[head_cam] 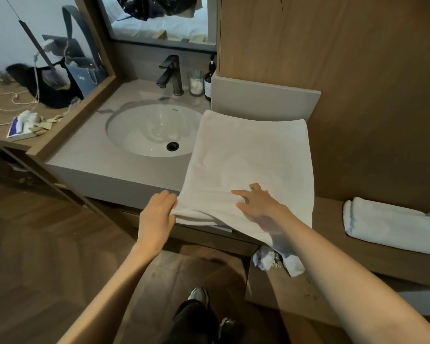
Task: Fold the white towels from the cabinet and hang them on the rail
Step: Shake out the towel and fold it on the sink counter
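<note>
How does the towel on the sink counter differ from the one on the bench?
The counter towel lies spread wide, overhanging the edge; the bench towel is folded compactly. The left hand grips and the right hand presses the counter towel; the bench towel lies untouched. Both are white.

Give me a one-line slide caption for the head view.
Left hand grips the near edge of the white towel on the counter; right hand rests on it.
</note>
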Motion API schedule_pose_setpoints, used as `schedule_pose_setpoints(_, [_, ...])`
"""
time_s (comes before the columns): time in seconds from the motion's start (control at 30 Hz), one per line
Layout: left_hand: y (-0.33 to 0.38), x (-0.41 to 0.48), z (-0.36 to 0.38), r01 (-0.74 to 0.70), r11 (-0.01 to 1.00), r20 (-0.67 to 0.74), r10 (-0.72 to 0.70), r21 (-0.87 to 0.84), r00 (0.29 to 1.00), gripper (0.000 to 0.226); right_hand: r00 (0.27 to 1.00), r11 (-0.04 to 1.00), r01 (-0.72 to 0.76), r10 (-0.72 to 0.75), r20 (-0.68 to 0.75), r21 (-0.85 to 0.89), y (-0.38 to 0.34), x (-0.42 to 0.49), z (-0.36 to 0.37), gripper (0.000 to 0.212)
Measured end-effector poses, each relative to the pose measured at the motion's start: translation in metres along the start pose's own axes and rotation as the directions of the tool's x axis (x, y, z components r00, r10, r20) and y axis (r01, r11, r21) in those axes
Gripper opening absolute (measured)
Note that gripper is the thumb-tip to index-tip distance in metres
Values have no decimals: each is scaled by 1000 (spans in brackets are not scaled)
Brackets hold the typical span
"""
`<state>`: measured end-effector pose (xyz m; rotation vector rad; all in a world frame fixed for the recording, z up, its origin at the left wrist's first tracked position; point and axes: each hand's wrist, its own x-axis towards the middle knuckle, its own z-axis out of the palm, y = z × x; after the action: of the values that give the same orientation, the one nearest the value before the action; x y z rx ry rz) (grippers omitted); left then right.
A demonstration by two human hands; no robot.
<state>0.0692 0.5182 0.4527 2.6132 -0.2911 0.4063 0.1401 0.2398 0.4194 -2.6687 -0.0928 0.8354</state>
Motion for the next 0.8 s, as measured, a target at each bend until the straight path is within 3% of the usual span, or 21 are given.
schedule_pose_setpoints(0.1, [-6, -17, 5, 31, 998, 44, -34, 60, 998, 30, 1000, 1000, -10, 10, -4, -15, -2, -5, -2, 50])
schedule_pose_setpoints(0.2, [-11, -30, 12, 147, 987, 103, -141, -59, 985, 34, 1000, 999, -12, 13, 10, -32, -3, -5, -3, 57])
schedule_pose_setpoints(0.3, [-19, -48, 11, 109, 975, 193, -70, -196, 979, 30, 1000, 999, -9, 9, 17, -41, -6, -5, -3, 63])
schedule_pose_setpoints(0.4, [-25, -61, 4, 118, 973, 256, -65, -198, 964, 22, 1000, 999, -13, 14, 10, -51, -9, -8, 0, 67])
schedule_pose_setpoints(0.67, [9, -57, -4, 199, 972, 104, -186, -126, 977, 8, 999, 999, -7, 9, 31, -53, -6, -4, -2, 69])
schedule_pose_setpoints(0.8, [4, -66, -4, 43, 993, 59, -50, 108, 997, 13, 1000, 999, 17, -15, 26, -43, -2, -5, -2, 68])
